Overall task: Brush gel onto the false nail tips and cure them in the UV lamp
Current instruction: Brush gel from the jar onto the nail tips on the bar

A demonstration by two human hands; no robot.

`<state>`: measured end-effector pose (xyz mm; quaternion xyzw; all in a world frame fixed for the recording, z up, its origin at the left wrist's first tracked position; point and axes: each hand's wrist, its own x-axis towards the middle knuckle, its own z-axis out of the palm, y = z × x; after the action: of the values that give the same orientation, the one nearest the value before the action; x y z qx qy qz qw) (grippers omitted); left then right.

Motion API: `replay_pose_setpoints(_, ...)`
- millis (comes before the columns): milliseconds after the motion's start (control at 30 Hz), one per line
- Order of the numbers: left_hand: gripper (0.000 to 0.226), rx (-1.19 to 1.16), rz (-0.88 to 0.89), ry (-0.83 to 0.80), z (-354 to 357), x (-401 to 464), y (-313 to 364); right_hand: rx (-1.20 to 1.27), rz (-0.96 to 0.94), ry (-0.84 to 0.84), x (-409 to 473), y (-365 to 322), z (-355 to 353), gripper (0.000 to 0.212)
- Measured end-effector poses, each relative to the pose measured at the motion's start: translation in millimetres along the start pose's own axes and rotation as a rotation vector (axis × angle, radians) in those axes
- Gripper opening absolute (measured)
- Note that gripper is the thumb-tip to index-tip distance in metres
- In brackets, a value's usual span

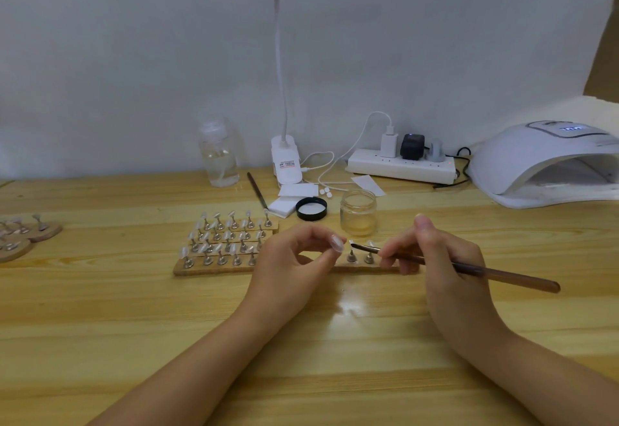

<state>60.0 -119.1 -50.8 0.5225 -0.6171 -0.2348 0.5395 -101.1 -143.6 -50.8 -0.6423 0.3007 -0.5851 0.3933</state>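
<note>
Both hands are up over the wooden bench [100, 308], right in the middle of the view. The left hand [291, 261] pinches 1 false nail tip [337, 243] between thumb and curled fingers, lifted clear of the stands. The right hand [435, 258] grips a brown-handled brush [469, 269] like a pen, bristle end pointing left, its tip just beside the held nail tip and right above 2 small metal stands [360, 256] on the nearest wooden strip [214, 267]. Whether the bristles touch anything is too fine to tell.

Behind the left hand sit more strips of stands carrying clear nail tips [231, 234], packed in rows. Just past them stands an open glass jar [358, 213] with a little yellowish gel at the bottom, its black lid [311, 208] lying beside it. A second brush [257, 191] lies near a white pad [284, 206].

At the far right sits the white UV lamp [536, 164], mouth facing the bench, display lit. Along the wall: a power strip [402, 167], a clip-on desk lamp [286, 164] and a clear bottle [219, 157]. At the left edge lie round wooden discs with further stands [20, 234].
</note>
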Motion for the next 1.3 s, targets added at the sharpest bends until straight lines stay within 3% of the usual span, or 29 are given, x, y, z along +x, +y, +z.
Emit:
replay_pose_setpoints(267, 0.018, 0.237, 0.006, -0.009, -0.4, 1.5, -7.7, 0.035, 0.046, 0.035, 1.5, -0.8, -0.3, 0.046)
replay_pose_setpoints(600, 0.04, 0.249, -0.054, 0.027, 1.4, 2.2, -13.0, 0.028, 0.075, 0.073, 4.0, 0.2, -2.1, 0.047)
replay_pose_setpoints(800, 0.039, 0.255, -0.077, -0.02, 0.2, 3.2, -13.0, 0.012, 0.089, 0.081, 5.5, 0.9, -5.6, 0.043)
replay_pose_setpoints(967, 0.038, 0.26, -0.155, -0.1, -2.4, 7.5, -5.8, -0.1, 0.077, 0.091, 26.7, -12.9, -18.4, 0.024)
replay_pose_setpoints(1300, 0.032, 0.313, -0.065, -0.082, 11.5, 10.7, -2.1, -0.339, 0.167, -0.002, 87.3, -14.9, -25.8, 0.028)
